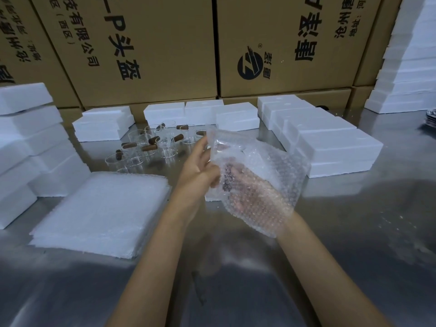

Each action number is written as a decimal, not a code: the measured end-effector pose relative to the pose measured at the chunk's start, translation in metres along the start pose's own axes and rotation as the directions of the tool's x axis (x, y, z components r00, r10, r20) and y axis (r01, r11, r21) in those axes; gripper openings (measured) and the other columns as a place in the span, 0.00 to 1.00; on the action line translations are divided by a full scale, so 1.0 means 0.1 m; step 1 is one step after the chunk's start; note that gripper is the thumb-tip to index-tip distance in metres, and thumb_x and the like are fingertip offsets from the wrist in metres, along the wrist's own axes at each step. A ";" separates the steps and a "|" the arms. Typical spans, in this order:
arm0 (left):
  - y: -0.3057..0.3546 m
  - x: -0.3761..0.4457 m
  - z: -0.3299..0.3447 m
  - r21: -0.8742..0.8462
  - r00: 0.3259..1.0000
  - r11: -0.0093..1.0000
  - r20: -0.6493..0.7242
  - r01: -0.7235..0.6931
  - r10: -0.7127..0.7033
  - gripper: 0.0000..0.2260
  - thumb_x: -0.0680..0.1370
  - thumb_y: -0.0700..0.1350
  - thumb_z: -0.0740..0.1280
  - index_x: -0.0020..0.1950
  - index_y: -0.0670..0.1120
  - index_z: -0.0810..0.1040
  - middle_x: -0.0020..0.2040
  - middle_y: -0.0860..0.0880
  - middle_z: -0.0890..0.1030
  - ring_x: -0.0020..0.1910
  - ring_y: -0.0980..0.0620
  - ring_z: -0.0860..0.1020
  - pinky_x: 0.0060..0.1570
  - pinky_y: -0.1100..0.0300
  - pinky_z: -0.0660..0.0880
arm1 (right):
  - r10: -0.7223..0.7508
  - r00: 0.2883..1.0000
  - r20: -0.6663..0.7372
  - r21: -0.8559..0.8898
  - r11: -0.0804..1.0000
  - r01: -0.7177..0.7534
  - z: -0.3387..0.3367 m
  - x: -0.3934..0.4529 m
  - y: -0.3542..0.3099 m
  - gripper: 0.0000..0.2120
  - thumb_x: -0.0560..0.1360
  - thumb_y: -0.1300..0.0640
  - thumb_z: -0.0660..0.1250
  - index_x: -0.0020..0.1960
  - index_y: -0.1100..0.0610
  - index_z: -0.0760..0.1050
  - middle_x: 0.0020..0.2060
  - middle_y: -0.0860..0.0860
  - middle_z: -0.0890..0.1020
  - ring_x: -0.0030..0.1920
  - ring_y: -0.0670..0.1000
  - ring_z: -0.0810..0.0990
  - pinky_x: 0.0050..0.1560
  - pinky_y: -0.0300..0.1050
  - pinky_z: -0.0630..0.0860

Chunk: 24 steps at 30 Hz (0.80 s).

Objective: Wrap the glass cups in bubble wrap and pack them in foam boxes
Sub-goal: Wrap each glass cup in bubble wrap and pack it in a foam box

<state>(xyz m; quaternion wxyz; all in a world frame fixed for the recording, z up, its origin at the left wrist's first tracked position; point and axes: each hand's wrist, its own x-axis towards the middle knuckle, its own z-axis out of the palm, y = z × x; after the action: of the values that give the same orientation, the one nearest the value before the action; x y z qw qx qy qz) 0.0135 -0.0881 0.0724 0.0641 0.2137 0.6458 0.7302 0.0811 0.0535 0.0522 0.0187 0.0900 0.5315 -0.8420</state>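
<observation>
Cardboard cartons (151,43) at top read "头盔" (inverted print on others). Frame centre: right hand (247,194) inside bubble wrap (262,171), left hand (200,166) pinching its edge; a glass cup seems inside. Foam boxes (335,147) closed on surface (354,232).

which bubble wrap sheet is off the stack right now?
The bubble wrap sheet draped over the right hand, its edge held by the left hand. The rest lie flat in the stack on the table.

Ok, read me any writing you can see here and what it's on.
"技有限公司", "(西区)" and "P头盔": middle carton, printed tilted.
"沧州" and "地址:": right carton; larger characters uncertain.
Left carton: cropped, unreadable.
Foam boxes, bubble wrap: no text.
</observation>
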 end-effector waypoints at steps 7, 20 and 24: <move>0.03 0.02 -0.06 -0.194 0.991 0.977 0.113 0.087 -0.066 0.22 0.74 0.44 0.69 0.69 0.47 0.74 0.61 0.48 0.83 0.62 0.46 0.81 0.68 0.45 0.72 | -0.062 0.997 0.036 -0.104 0.992 0.065 0.02 0.07 -0.06 0.07 0.81 0.58 0.65 0.46 0.50 0.78 0.40 0.46 0.81 0.35 0.40 0.81 0.35 0.32 0.79; 0.10 0.06 -0.07 -0.430 0.932 0.898 -0.354 -0.088 -0.078 0.31 0.68 0.44 0.78 0.69 0.44 0.74 0.58 0.48 0.84 0.49 0.51 0.85 0.41 0.59 0.80 | -0.357 0.874 -0.330 0.152 0.894 0.423 -0.29 0.24 -0.21 0.12 0.82 0.52 0.64 0.59 0.60 0.76 0.52 0.57 0.86 0.42 0.50 0.83 0.52 0.42 0.81; 0.11 0.06 -0.12 -0.545 0.944 0.830 -0.321 -0.118 -0.077 0.28 0.75 0.41 0.73 0.74 0.42 0.71 0.66 0.44 0.80 0.63 0.46 0.80 0.50 0.58 0.81 | -0.302 0.913 -0.273 0.135 0.928 0.347 -0.24 0.27 -0.21 0.30 0.73 0.37 0.66 0.64 0.58 0.73 0.57 0.55 0.83 0.54 0.50 0.85 0.55 0.42 0.81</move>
<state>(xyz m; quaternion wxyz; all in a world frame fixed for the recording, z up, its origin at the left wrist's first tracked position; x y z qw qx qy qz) 0.0055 -0.0983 0.0839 0.0068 0.0676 0.4037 0.9124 0.0551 0.0860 0.0567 -0.1964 0.1057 0.4586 -0.8602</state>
